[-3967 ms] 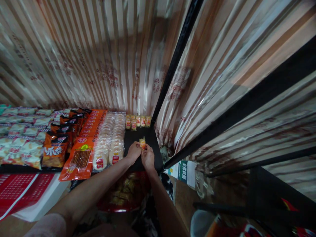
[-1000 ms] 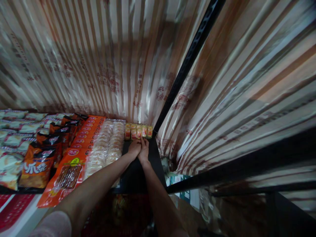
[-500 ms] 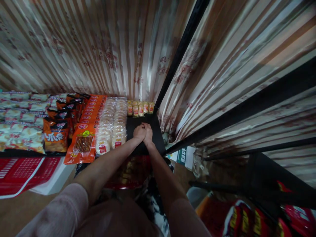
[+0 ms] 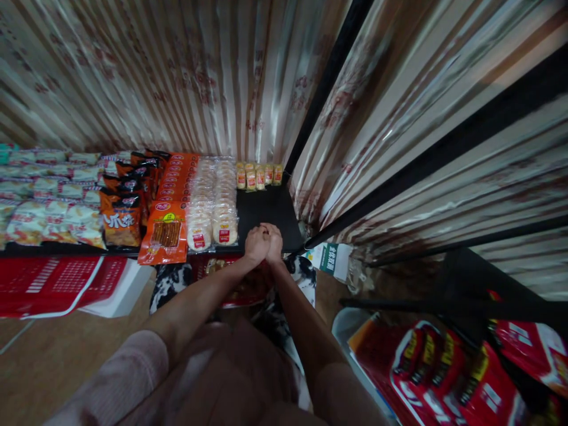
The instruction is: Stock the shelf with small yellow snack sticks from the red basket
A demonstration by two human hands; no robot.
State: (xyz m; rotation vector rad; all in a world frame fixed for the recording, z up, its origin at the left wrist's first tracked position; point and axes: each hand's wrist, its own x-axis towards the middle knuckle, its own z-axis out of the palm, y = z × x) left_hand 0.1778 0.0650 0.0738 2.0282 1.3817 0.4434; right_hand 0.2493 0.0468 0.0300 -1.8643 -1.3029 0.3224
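Observation:
My left hand (image 4: 254, 245) and my right hand (image 4: 274, 244) are clasped together, fingers closed round each other. They are at the front edge of a black shelf (image 4: 261, 208); whether they touch it I cannot tell. A small dark spot shows between the fingers, too small to name. Left of the hands, two rows of round white crackers in clear wrappers (image 4: 225, 228) stand on the shelf. Beyond the hands, several small yellow packets (image 4: 251, 178) line the back. Below them a red container (image 4: 213, 266) of wrapped goods is partly hidden by my arms.
Orange snack bags (image 4: 166, 234), orange-and-black bags (image 4: 122, 222) and pale packets (image 4: 66, 220) fill the shelf leftward. A red basket (image 4: 53, 284) sits below. Black poles (image 4: 381, 195) cross at right before a striped curtain (image 4: 186, 77). Red packages (image 4: 488, 390) lie lower right.
My clasped hands have drawn back from over the black shelf toward its front edge. The view has tilted down slightly, showing more floor and more of the red packages.

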